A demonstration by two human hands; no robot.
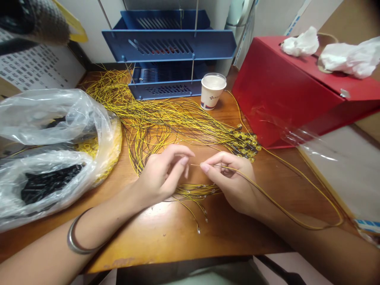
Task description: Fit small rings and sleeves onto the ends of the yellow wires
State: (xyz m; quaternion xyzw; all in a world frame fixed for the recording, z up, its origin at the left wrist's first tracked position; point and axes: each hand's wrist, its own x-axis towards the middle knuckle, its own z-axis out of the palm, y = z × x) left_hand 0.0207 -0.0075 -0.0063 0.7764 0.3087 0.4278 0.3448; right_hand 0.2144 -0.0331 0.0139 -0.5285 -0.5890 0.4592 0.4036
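A thin yellow-and-black wire (320,228) is pinched between the thumb and fingers of my right hand (234,178), its fine tip pointing left. From that hand the wire loops out over my right forearm and back toward the red box. My left hand (166,170) faces the tip with thumb and fingers curved but apart, nothing visible between them. Beneath both hands lies a small bunch of wires (192,190) with small clear or silvery ends, partly covered by the hands. Behind them stretches a large bundle of yellow-and-black wires (166,114), ending at the right in black pieces with yellow rings (245,144).
On the left, clear plastic bags (103,158) hold black parts (50,182) and yellow rings (89,148). A blue tiered rack (178,45) and a lidded paper cup (212,93) stand at the back. The red box (285,87), with crumpled tissues (301,42) on top, is at right.
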